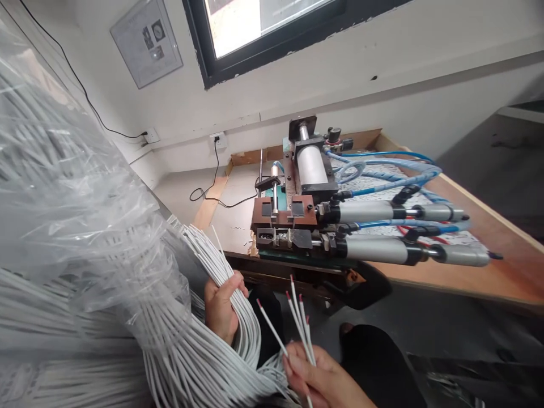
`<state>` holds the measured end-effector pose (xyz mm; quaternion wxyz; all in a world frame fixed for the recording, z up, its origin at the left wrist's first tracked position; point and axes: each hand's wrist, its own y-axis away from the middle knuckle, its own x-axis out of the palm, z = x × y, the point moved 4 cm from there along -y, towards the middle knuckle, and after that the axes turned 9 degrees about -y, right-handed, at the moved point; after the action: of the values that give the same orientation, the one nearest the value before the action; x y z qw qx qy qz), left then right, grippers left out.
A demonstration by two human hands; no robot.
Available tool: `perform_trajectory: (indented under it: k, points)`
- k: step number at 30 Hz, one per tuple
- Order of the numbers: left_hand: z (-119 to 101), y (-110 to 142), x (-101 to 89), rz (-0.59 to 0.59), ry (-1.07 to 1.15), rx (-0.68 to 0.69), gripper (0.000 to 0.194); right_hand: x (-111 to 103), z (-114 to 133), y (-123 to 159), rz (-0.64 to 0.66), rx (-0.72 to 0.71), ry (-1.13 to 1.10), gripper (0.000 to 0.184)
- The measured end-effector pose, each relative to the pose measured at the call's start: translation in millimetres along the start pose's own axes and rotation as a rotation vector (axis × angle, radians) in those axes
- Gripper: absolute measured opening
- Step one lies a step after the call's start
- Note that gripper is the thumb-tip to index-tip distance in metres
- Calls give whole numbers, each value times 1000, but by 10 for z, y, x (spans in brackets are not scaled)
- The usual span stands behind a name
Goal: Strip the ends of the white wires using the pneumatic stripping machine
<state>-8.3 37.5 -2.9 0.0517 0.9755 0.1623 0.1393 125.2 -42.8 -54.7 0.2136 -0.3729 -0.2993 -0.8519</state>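
My left hand (221, 309) is wrapped round a thick bundle of white cables (212, 258), thumb across the top. The bundle's cut ends point up and away, and one cable sticks out above the others. Lower down, my right hand (317, 374) pinches several loose white cables (302, 317). Their tips show reddish inner wires, and one leans off to the left. Beyond both hands stands a pneumatic machine (284, 212) with silver cylinders (368, 212) and brown clamp blocks; neither hand touches it.
Large bundles of white cable in clear plastic wrap (140, 226) fill the left side. The machine sits on a wooden bench (501, 277) with a raised rim. Blue air hoses (391, 175) run behind it. A black power cord (216, 164) crosses the bench to a wall socket.
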Motion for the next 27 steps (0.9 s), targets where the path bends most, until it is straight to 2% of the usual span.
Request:
perform_trajectory:
  k: [2,5,6,8,9,11,12,13,14,15,17,19,20,22,25,27]
  points:
    - [35,38,15,19,-22,-47,4,-127,133,-16,-60,-105,59,32]
    - [57,126,48,60,-52,-112,8,-382,470,73,-234,-340,328,28]
    - [51,150,60,74,-56,-119,10,-463,611,139,-334,-419,430,27]
    - [25,182,89,98,-53,-110,10,-568,910,313,-617,-582,611,27]
    - [11,192,106,110,-50,-101,9,-560,1057,413,-777,-696,710,28]
    - [-11,211,143,133,-41,-85,7,-370,1282,578,-1027,-1016,918,30]
    - [-19,223,164,146,-33,-76,7,-212,1334,587,-1016,-1152,995,26]
    - [-25,238,185,163,-25,-65,6,-41,1352,531,-894,-1235,1035,18]
    - [-29,254,206,186,-18,-54,6,122,1334,388,-661,-1160,1045,13]
    - [-32,272,224,209,-12,-43,5,260,1290,224,-458,-1032,987,14]
    - [-23,302,245,249,-13,-55,3,469,1173,-93,-183,-759,780,22]
    - [-6,309,231,235,-24,-98,8,586,1064,-336,-8,-547,493,27]
    - [0,301,210,208,-30,-112,12,601,1028,-415,27,-486,357,27]
    - [7,264,160,149,-39,-114,13,548,992,-497,-12,-461,165,24]
    - [37,180,88,84,-24,-104,8,356,959,-507,-174,-506,91,24]
    - [80,125,61,72,-7,-122,7,233,901,-514,-226,-458,101,29]
